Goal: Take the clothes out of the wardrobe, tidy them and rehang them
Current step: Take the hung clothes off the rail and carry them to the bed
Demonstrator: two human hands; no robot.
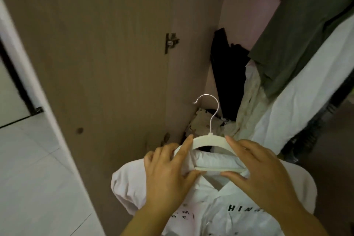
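White hanger [209, 140], shirt [220, 199] draped on it — pinched between fingers [187, 144] of left hand [166, 175] and right hand [262, 175]

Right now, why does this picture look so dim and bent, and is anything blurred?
Head view: dim, warm light, no glare; the wide lens bows the brown wooden wardrobe door; the left hand, right hand and the white plastic hanger they pinch look sharp; the olive-green garment at upper right is soft.

Hanger [208, 140]: one. White shirt [220, 203]: one. Left hand [168, 170], right hand [256, 168]: two.
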